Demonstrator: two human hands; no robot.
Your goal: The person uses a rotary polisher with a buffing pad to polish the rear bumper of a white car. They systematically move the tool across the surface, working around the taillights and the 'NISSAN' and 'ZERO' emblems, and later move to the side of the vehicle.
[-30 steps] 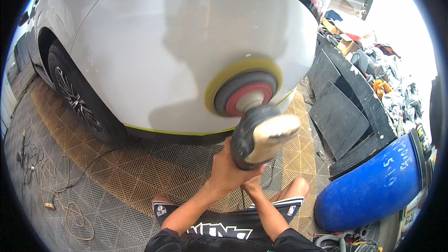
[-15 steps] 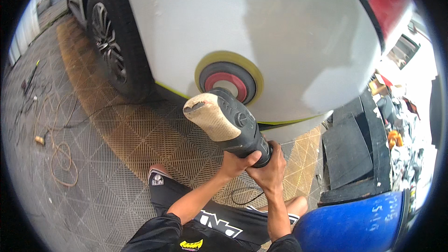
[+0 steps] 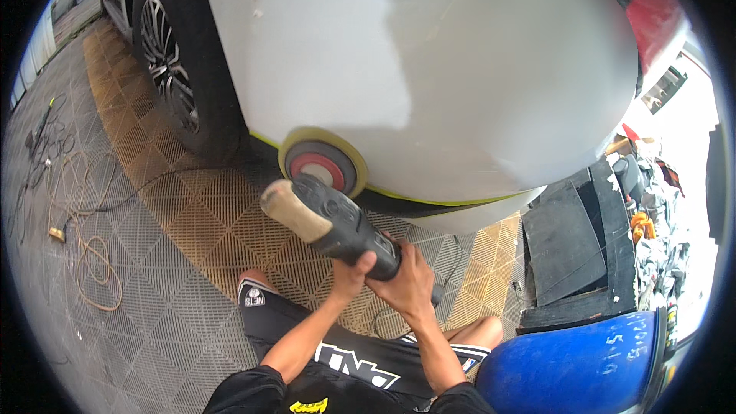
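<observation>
Both of my hands grip the black body of a car polisher with a tan head cover. My left hand wraps the near side of the body. My right hand closes round its rear end. The yellow foam pad, with a grey and red backing plate, lies against the lower part of the white bumper, close to its bottom edge and the wheel arch. Yellow-green masking tape runs along that lower edge. The pad's contact face is hidden.
Left of the bumper stands a black car wheel. A power cord and a tan hose lie coiled on the grid floor tiles. At right are a blue drum, dark flat panels and a heap of clutter.
The polisher and both hands have moved left and slightly down. The pad has gone from higher on the bumper to its lower left edge.
</observation>
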